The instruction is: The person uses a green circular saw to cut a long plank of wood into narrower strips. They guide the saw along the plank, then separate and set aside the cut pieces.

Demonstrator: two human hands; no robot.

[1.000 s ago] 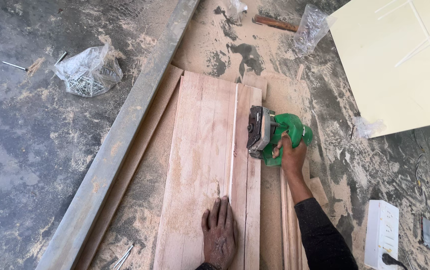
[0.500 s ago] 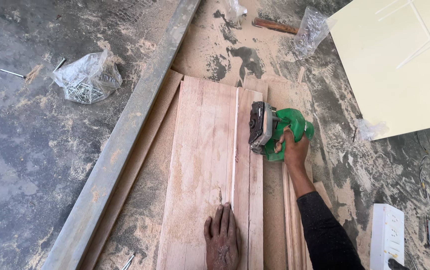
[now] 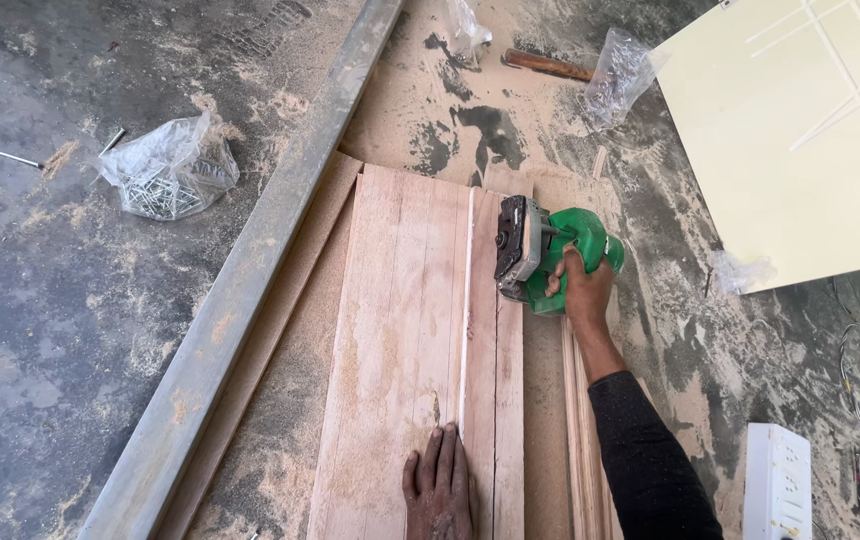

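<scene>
The wide reddish wooden board [image 3: 405,340] lies flat on the dusty concrete floor [image 3: 40,320], its grain running lengthwise, a pale cut line down it. At the board's far right edge the green electric planer [image 3: 550,255], hard plastic with a grey metal base, sits under the right hand [image 3: 578,290], whose fingers are wrapped tight round the handle. At the board's near end the left hand [image 3: 440,490] presses flat, fingers together. That hand lies close to the cut line, so a slip could bring the tool toward it; loose sawdust might let the board skid. Left of the board runs a grey metal rail [image 3: 240,300], and beyond it a crinkled clear bag of nails [image 3: 165,180].
</scene>
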